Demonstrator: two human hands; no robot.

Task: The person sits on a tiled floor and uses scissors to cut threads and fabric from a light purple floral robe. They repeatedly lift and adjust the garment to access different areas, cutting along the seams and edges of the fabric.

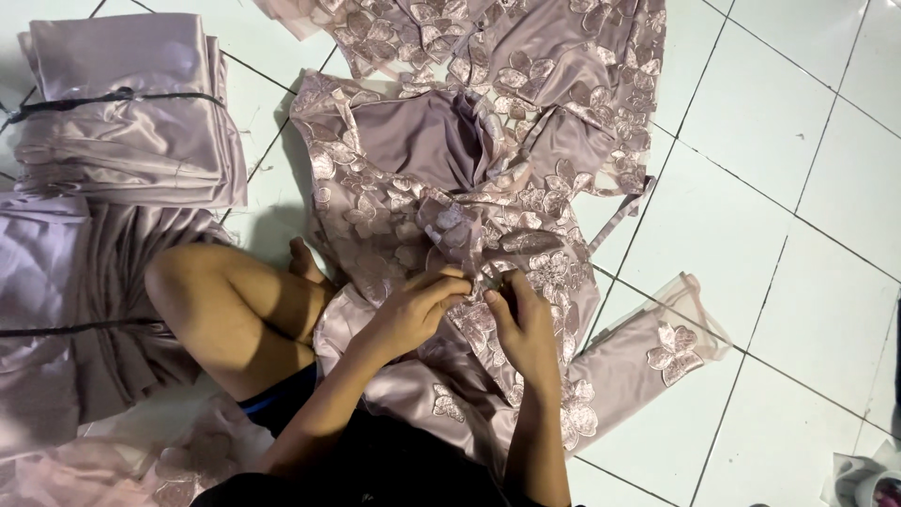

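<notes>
White floor tiles with dark grout lie under a mauve dress covered in floral lace appliqué, spread out in front of a seated person's bent knee. Both hands meet at the lace near the dress's middle. The left hand has its fingers curled together, pinching a fold of lace. The right hand is closed beside it; what it grips is too small to tell. Tied bundles of folded mauve fabric sit at left.
</notes>
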